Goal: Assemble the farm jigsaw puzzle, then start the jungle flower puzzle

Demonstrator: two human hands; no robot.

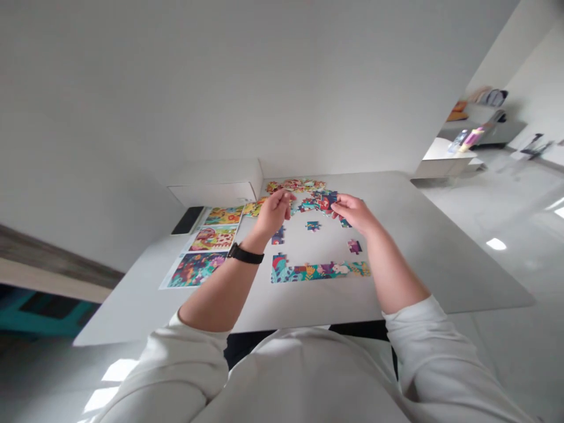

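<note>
My right hand pinches a dark blue and red puzzle piece between thumb and fingers, over the far part of the white table. To its left, my left hand hovers with curled fingers; whether anything small is inside them is hidden. Beyond both hands lies a pile of loose puzzle pieces. Nearer me, a joined bottom border strip shows plants and animals. One loose blue piece and a purple piece rest above that strip. Another edge piece lies below my left hand.
A sheet of three colourful pictures lies on the left of the table. Behind it are a black phone-like slab and a white box against the wall. At the right, bottles stand on another surface.
</note>
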